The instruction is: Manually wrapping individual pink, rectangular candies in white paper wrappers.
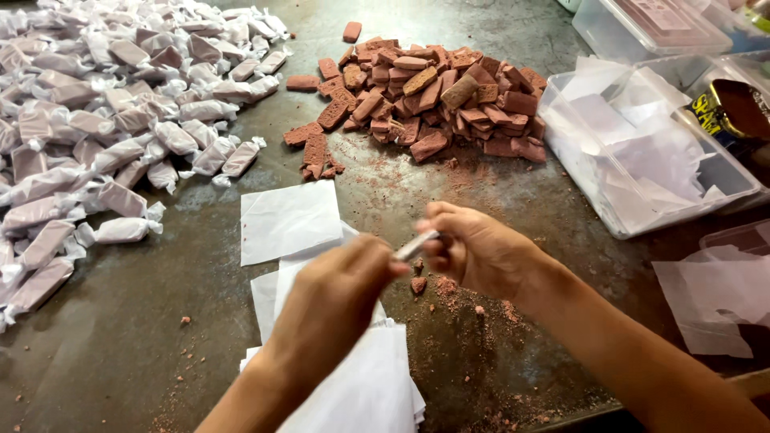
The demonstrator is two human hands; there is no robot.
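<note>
My left hand [333, 301] and my right hand [477, 248] meet low in the middle of the head view, each gripping one end of a small paper-wrapped piece [417, 244] held between them above the dark table. Most of the piece is hidden by my fingers. Under my left hand lies a loose stack of white paper squares [290, 220]. Beyond the hands, a heap of reddish-brown bare candy bars [433, 96] sits at the top centre. A large pile of wrapped candies [104, 120] with twisted ends fills the left side.
A clear plastic tub of white paper sheets [642, 152] stands at the right, with a lidded clear box [650, 24] behind it and a dark tin [734, 112] beside it. Reddish crumbs [449, 293] scatter on the table [160, 353] below my hands. More wrapping film [718, 293] lies at far right.
</note>
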